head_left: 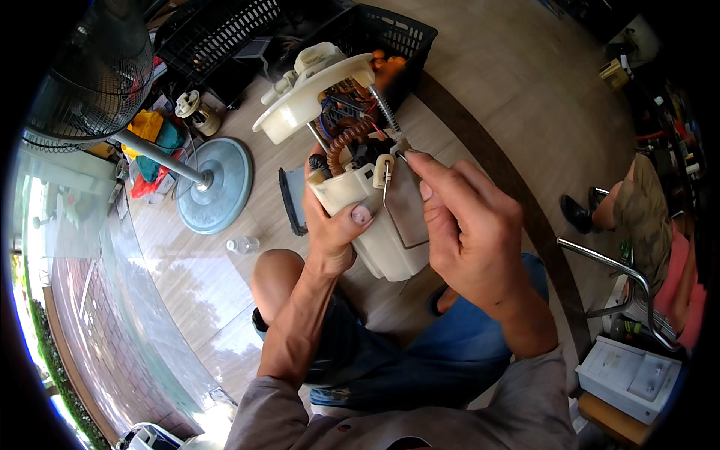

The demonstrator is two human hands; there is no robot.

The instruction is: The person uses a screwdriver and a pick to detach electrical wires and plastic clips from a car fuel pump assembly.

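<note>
Sitting over bare knees and blue shorts, the person holds a white plastic pump housing with a round flanged cap (375, 225) above the lap. The left hand (334, 225) wraps the housing's left side, its grip closed around the body with the thumb pressed on the front face. The right hand (469, 232), on the right and just as near, pinches a thin bent metal wire clip (388, 184) between fingertips at the housing's upper edge; that grip is narrow. The housing's long axis tilts up and away to the far left, ending in the cap, with a coiled brown corrugated hose (349, 142) and a steel spring (384, 109) between. Beyond lies a pale wooden floor (480, 82) carrying a clear plastic bottle (242, 244), a grey round fan base (217, 184), and a black plastic crate (390, 37) farther off.
</note>
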